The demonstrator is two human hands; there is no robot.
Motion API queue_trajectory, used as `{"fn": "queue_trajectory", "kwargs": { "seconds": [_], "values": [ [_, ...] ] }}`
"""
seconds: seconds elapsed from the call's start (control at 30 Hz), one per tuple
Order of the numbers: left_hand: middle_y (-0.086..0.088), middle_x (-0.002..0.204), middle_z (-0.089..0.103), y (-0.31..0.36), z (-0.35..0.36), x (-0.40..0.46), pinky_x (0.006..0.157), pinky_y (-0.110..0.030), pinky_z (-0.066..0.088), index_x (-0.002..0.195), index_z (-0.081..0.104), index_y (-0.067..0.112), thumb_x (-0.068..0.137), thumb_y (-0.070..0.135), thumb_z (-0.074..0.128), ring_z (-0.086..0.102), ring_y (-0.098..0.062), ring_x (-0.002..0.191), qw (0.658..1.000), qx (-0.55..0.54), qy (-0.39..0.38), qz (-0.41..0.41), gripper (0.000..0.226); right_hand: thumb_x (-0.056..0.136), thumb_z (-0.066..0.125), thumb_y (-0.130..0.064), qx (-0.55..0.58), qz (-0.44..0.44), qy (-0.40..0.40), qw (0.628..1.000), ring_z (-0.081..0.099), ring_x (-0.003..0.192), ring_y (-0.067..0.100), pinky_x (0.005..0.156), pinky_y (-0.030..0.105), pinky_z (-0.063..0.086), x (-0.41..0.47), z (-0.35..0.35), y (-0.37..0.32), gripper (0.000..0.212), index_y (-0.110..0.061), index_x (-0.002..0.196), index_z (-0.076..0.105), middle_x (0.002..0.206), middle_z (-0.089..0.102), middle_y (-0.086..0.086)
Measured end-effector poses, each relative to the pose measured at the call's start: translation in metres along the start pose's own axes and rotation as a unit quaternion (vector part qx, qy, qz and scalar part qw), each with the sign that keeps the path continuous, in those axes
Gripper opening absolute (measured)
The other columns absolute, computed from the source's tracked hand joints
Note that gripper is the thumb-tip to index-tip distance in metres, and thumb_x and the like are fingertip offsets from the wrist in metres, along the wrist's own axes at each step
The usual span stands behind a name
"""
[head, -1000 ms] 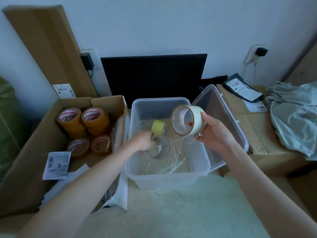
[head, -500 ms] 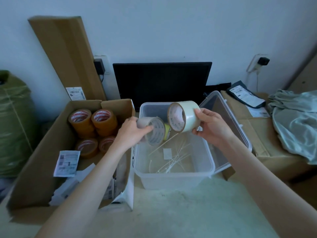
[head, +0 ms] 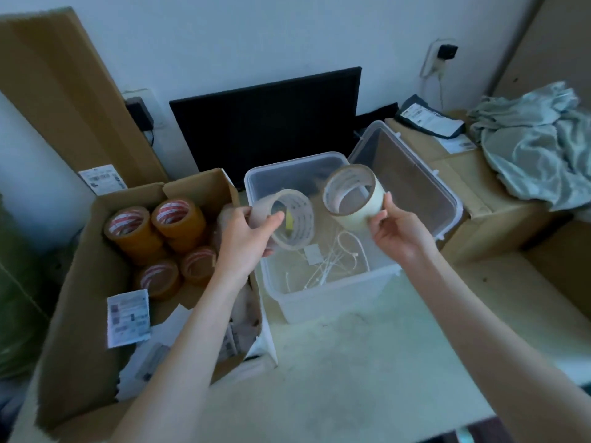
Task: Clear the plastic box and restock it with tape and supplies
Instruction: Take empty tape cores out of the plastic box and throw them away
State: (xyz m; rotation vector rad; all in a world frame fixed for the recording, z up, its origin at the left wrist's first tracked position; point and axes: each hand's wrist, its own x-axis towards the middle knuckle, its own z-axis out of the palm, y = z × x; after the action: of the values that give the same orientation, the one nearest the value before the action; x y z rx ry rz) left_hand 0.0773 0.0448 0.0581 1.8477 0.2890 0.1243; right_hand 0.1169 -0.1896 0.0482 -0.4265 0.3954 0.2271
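- Both rolls have lifted out and apart since half a second ago: they sat side by side then, and now a clear gap lies between them above the plastic box (head: 335,295).
- Left hand (head: 246,238) grips a thin grey tape roll (head: 294,219) over the box's left wall, thumb hooked through the core and fingers curled round its outer side; a small yellow piece shows through the ring.
- Right hand (head: 396,228) pinches a thick pale tape roll (head: 353,195) from below, fingers and thumb on its outer wrap, the open core tilted toward the camera.
- Inside the clear box lie white cable ties (head: 332,263) in a loose tangle and a small white label (head: 312,253).
- Its clear lid (head: 412,183) leans against the right side of the box.
- Left of it, a cardboard box (head: 86,314) holds brown tape rolls (head: 153,231) at the back, and papers with printed labels (head: 128,317) nearer the front.
- Box and carton stand on the pale bench (head: 351,362).
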Motion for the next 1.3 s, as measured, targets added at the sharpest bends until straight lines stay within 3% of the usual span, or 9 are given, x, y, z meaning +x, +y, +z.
{"fn": "queue_trajectory", "kwargs": {
  "seconds": [0.1, 0.3, 0.43, 0.57, 0.73, 0.9, 1.1, 1.2, 1.3],
  "values": [
    [0.008, 0.103, 0.059, -0.001, 0.008, -0.002, 0.057, -0.018, 0.054, 0.115, 0.046, 0.026, 0.084, 0.040, 0.068, 0.066, -0.009, 0.084, 1.000, -0.004, -0.008, 0.004, 0.040, 0.101, 0.042, -0.018, 0.067, -0.002, 0.002, 0.998, 0.059, 0.042, 0.012, 0.038, 0.012, 0.044, -0.006, -0.013, 0.002, 0.024, -0.005, 0.092, 0.061, 0.066, 0.070, 0.010],
    [0.007, 0.106, 0.060, 0.002, 0.030, -0.013, 0.060, -0.020, 0.056, 0.113, 0.048, 0.022, 0.086, 0.036, 0.067, 0.065, -0.009, 0.090, 0.998, -0.045, -0.047, 0.012, 0.036, 0.100, 0.046, -0.017, 0.081, -0.056, 0.042, 0.994, 0.054, 0.041, 0.006, 0.037, 0.009, 0.036, -0.032, -0.037, -0.005, 0.023, -0.007, 0.087, 0.061, 0.061, 0.067, 0.000],
    [0.005, 0.104, 0.059, 0.011, 0.060, -0.027, 0.061, -0.023, 0.058, 0.117, 0.048, 0.015, 0.087, 0.033, 0.066, 0.065, -0.013, 0.092, 0.991, -0.060, -0.120, 0.015, 0.039, 0.098, 0.045, -0.016, 0.096, -0.099, 0.037, 0.990, 0.049, 0.044, 0.001, 0.034, 0.011, 0.035, -0.062, -0.074, -0.023, 0.025, -0.010, 0.086, 0.066, 0.072, 0.065, -0.005],
    [0.009, 0.091, 0.057, 0.023, 0.109, -0.053, 0.055, -0.021, 0.055, 0.113, 0.051, 0.014, 0.087, 0.026, 0.067, 0.062, -0.008, 0.078, 0.977, -0.061, -0.202, 0.043, 0.032, 0.099, 0.043, -0.018, 0.091, -0.160, 0.065, 0.981, 0.048, 0.042, 0.002, 0.034, 0.010, 0.030, -0.109, -0.115, -0.042, 0.043, -0.008, 0.069, 0.073, 0.064, 0.066, -0.005],
    [0.013, 0.096, 0.057, 0.016, 0.178, -0.097, 0.058, -0.022, 0.055, 0.110, 0.055, 0.019, 0.085, 0.028, 0.069, 0.063, 0.000, 0.072, 0.943, -0.027, -0.323, 0.069, 0.030, 0.100, 0.044, -0.020, 0.127, -0.233, 0.149, 0.953, 0.043, 0.038, 0.002, 0.032, 0.013, 0.027, -0.172, -0.185, -0.067, 0.026, -0.013, 0.082, 0.062, 0.056, 0.057, -0.008],
    [0.011, 0.102, 0.054, 0.001, 0.259, -0.145, 0.060, -0.023, 0.056, 0.113, 0.054, 0.016, 0.084, 0.027, 0.070, 0.061, -0.006, 0.080, 0.907, 0.023, -0.416, 0.053, 0.035, 0.100, 0.043, -0.021, 0.127, -0.264, 0.251, 0.923, 0.040, 0.035, 0.004, 0.031, 0.013, 0.026, -0.226, -0.260, -0.090, 0.021, -0.012, 0.090, 0.059, 0.050, 0.052, -0.007],
    [-0.001, 0.114, 0.053, -0.029, 0.345, -0.197, 0.058, -0.021, 0.055, 0.116, 0.052, 0.017, 0.081, 0.024, 0.073, 0.059, -0.012, 0.082, 0.870, 0.089, -0.485, 0.028, 0.043, 0.098, 0.046, -0.020, 0.125, -0.268, 0.351, 0.889, 0.053, 0.041, 0.008, 0.031, 0.016, 0.038, -0.257, -0.339, -0.114, 0.019, -0.008, 0.108, 0.058, 0.058, 0.062, -0.001],
    [0.001, 0.117, 0.052, -0.051, 0.384, -0.216, 0.070, -0.033, 0.059, 0.117, 0.050, 0.023, 0.071, 0.042, 0.076, 0.060, -0.023, 0.096, 0.844, 0.150, -0.515, 0.022, 0.056, 0.096, 0.049, -0.021, 0.116, -0.260, 0.402, 0.870, 0.059, 0.057, 0.013, 0.038, 0.018, 0.044, -0.262, -0.385, -0.121, 0.020, -0.009, 0.107, 0.059, 0.077, 0.063, 0.003],
    [0.005, 0.117, 0.049, -0.071, 0.421, -0.228, 0.083, -0.042, 0.056, 0.119, 0.048, 0.029, 0.059, 0.061, 0.070, 0.059, -0.023, 0.103, 0.811, 0.210, -0.545, 0.033, 0.071, 0.096, 0.049, -0.021, 0.064, -0.247, 0.458, 0.851, 0.058, 0.059, 0.011, 0.042, 0.021, 0.045, -0.264, -0.421, -0.127, 0.014, -0.012, 0.096, 0.060, 0.081, 0.059, 0.002]
  ]
}}
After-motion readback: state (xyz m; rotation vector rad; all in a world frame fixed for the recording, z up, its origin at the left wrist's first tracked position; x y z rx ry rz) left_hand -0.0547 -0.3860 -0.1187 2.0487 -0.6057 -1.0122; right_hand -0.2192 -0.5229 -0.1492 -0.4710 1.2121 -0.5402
